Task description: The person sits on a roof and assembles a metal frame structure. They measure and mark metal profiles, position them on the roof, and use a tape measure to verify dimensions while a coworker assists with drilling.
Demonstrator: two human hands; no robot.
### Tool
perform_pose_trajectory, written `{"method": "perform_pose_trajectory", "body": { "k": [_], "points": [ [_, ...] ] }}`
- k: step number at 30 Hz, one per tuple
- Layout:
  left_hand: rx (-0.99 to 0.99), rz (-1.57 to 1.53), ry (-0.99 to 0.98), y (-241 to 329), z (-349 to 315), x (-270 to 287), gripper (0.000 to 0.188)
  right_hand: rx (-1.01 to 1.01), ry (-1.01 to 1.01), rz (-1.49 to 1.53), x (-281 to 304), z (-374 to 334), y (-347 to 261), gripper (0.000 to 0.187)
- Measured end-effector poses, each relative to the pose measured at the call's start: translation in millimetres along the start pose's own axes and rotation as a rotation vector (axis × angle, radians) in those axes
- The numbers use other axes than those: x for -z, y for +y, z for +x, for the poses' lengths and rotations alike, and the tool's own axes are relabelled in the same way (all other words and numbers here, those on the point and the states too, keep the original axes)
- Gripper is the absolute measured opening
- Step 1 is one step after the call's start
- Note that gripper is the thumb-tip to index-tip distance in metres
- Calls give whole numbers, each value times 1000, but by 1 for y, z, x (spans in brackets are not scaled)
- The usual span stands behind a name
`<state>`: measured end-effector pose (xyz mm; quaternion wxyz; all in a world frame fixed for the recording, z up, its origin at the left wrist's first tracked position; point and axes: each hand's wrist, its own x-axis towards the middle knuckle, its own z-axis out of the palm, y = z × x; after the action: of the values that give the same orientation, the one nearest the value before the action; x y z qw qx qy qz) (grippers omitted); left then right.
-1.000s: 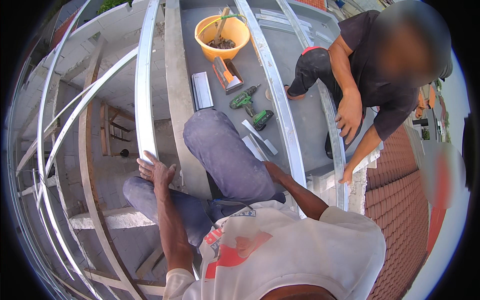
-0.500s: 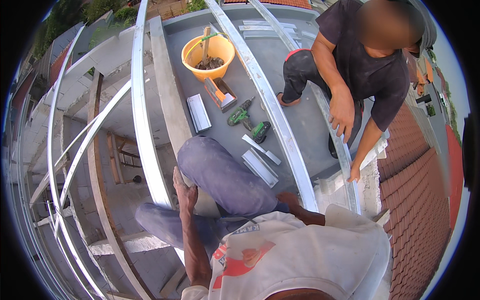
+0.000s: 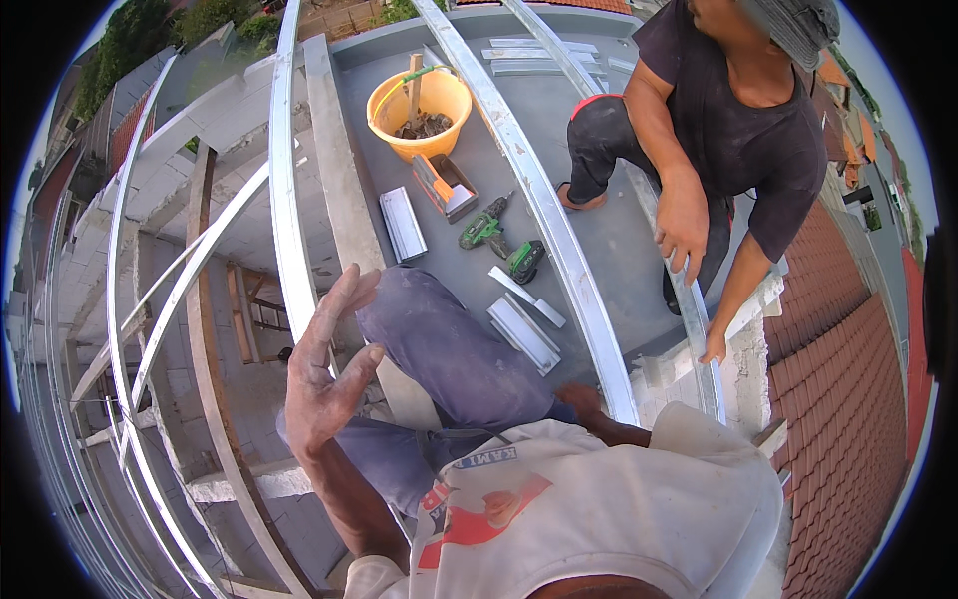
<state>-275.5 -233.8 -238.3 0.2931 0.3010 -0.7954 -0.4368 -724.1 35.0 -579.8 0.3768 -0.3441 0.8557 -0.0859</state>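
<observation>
Left hand (image 3: 324, 374) lifted open, holding nothing; right hand (image 3: 582, 399) rests by the long metal rail (image 3: 544, 215), grip unclear; rail unfastened, drill (image 3: 486, 232) idle on the slab (image 3: 619, 240).

bucket (image 3: 420, 112) far on slab (image 3: 619, 235), drill (image 3: 497, 240) nearer, just right of short channel piece (image 3: 404, 225), long rail (image 3: 539, 215) right of drill, co-worker (image 3: 723, 150) far right, roof tiles (image 3: 838, 399) right of slab

Grey concrete slab (image 3: 619, 225); on it an orange bucket (image 3: 419, 112), green drill (image 3: 486, 232), metal offcuts (image 3: 523, 333).
</observation>
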Motion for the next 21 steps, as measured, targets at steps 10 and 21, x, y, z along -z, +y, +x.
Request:
{"method": "perform_pose_trajectory", "body": {
  "k": [10, 21],
  "points": [
    [-616, 722, -288, 203, 52, -29, 63, 328, 425, -53, 264, 90, -270, 47],
    [-628, 724, -286, 223, 45, -38, 65, 277, 399, -15, 169, 127, -273, 51]
  ]
}}
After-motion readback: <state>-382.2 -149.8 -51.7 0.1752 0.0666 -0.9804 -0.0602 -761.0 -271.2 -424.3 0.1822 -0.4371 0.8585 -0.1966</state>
